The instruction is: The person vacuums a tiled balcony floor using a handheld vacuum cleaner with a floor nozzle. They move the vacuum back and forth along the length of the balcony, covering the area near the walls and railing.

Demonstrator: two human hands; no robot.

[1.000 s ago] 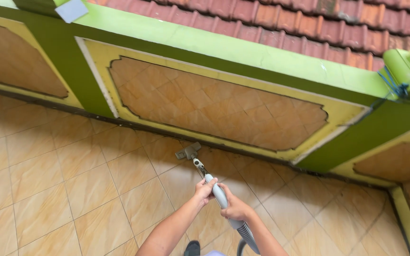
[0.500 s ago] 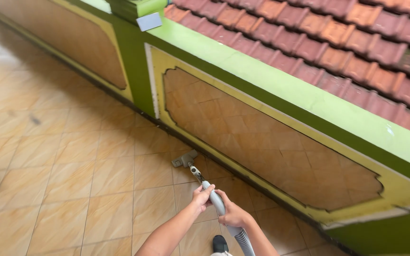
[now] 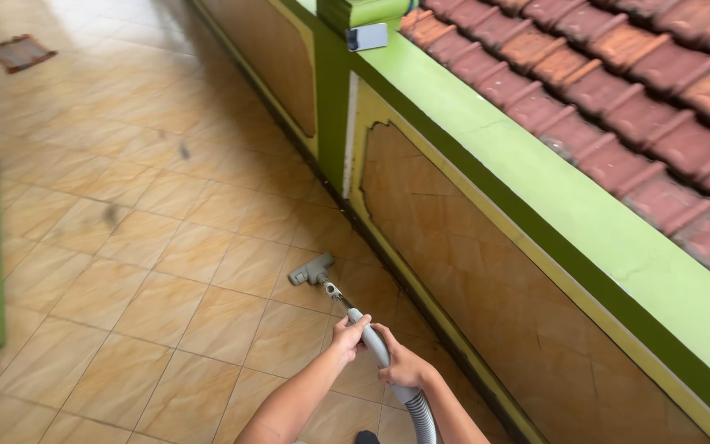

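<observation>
Your view has swung left along the low wall (image 3: 486, 271); both hands, left hand (image 3: 347, 337) and right hand (image 3: 400, 367), stay clenched on the one vacuum wand (image 3: 369, 339). You're mid-sweep: its single nozzle (image 3: 310, 270) sits on the tiled floor (image 3: 166, 279) (near the wall), so next push steadily along the base.

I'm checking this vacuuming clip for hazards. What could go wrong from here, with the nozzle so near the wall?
1. The floor nozzle sits close to the low green wall; a push further right could knock its base.
2. The ribbed hose trails back beside the person's foot, so it might snag a step.
3. Both the left hand and right hand grip the wand, leaving neither free if balance slips on the smooth tiled floor.
</observation>
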